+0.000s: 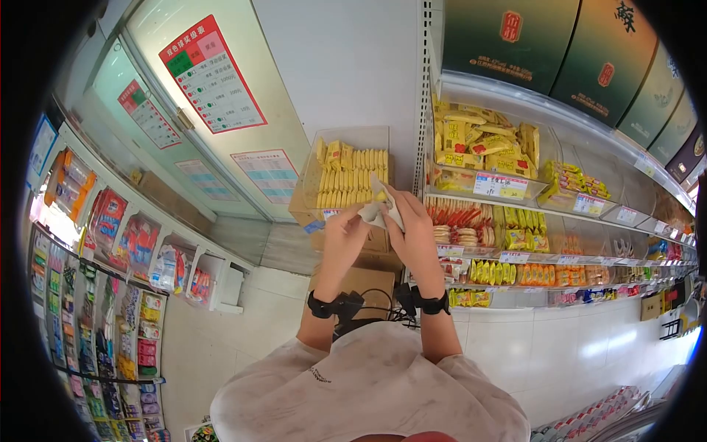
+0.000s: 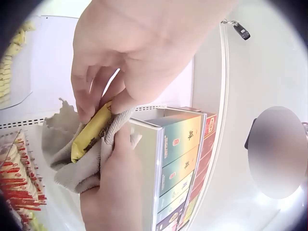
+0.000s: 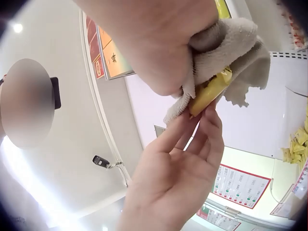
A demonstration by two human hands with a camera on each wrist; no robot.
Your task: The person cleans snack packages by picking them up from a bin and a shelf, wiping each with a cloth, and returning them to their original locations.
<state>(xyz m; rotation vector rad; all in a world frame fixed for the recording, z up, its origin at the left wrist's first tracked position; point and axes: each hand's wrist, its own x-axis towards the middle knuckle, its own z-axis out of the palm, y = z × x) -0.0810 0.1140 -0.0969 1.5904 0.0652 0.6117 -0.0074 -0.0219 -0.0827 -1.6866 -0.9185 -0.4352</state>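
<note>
A small yellow packet lies against a grey cloth, held between both hands. In the left wrist view the left hand pinches the packet's upper end with thumb and fingers. The right hand grips the cloth around the packet's other side. From the right wrist camera, the left hand comes up from below to the packet, and the right hand holds the cloth above it. In the head view both hands, left and right, meet over a bin of yellow packets.
Shelves of packaged snacks stand at the right, with large green boxes on top. A glass door with posters is at the upper left. Goods hang on a rack at the left. A cardboard box sits below the hands.
</note>
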